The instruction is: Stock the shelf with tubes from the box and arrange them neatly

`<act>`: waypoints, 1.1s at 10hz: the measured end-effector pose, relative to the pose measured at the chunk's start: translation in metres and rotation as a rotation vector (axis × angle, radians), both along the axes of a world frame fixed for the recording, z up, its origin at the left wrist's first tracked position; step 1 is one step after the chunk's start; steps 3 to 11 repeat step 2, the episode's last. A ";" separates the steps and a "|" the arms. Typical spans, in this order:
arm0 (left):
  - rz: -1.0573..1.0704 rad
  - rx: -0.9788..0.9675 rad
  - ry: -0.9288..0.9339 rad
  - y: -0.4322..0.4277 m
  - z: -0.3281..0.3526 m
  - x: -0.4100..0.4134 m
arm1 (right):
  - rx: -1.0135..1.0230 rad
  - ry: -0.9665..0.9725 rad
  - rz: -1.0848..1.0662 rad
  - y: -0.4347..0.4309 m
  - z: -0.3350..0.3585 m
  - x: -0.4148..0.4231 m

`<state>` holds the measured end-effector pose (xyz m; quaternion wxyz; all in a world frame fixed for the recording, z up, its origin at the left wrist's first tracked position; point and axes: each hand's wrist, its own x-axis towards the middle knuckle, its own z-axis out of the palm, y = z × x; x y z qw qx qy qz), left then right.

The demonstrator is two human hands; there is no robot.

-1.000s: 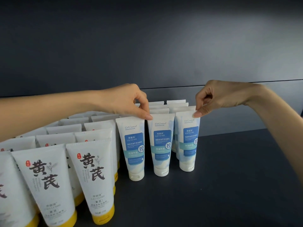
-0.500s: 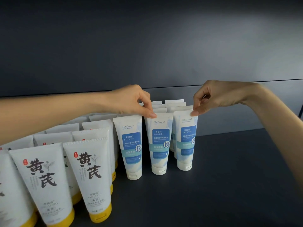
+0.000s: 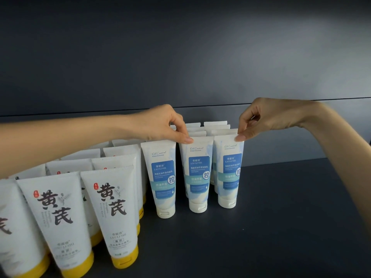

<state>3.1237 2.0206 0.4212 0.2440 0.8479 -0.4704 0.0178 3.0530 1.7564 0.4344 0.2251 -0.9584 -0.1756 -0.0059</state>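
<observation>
Three white tubes with blue labels stand cap-down in a front row on the dark shelf [image 3: 281, 227], with more of the same in rows behind them. My left hand [image 3: 166, 125] pinches the crimped top of the middle blue tube [image 3: 197, 177] at its left corner. My right hand [image 3: 267, 119] pinches the top right corner of the right blue tube [image 3: 228, 177]. The left blue tube [image 3: 163, 177] stands free, a narrow gap apart from the middle one.
Several larger white tubes with yellow caps [image 3: 108, 207] fill the shelf's left side in rows, close to the left blue tube. The dark back wall [image 3: 200, 67] rises just behind the rows. Bare shelf lies to the right and in front.
Both hands keep their pinch on the tube tops. My left thumb has slid from the gap onto the middle tube. The front row has barely shifted; the view drifted slightly.
</observation>
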 end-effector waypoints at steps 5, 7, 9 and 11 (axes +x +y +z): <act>0.024 0.023 -0.005 0.010 0.004 -0.004 | 0.062 0.011 -0.015 -0.004 0.002 0.002; 0.024 0.023 -0.005 0.010 0.004 -0.004 | 0.062 0.011 -0.015 -0.004 0.002 0.002; 0.024 0.023 -0.005 0.010 0.004 -0.004 | 0.062 0.011 -0.015 -0.004 0.002 0.002; 0.024 0.023 -0.005 0.010 0.004 -0.004 | 0.062 0.011 -0.015 -0.004 0.002 0.002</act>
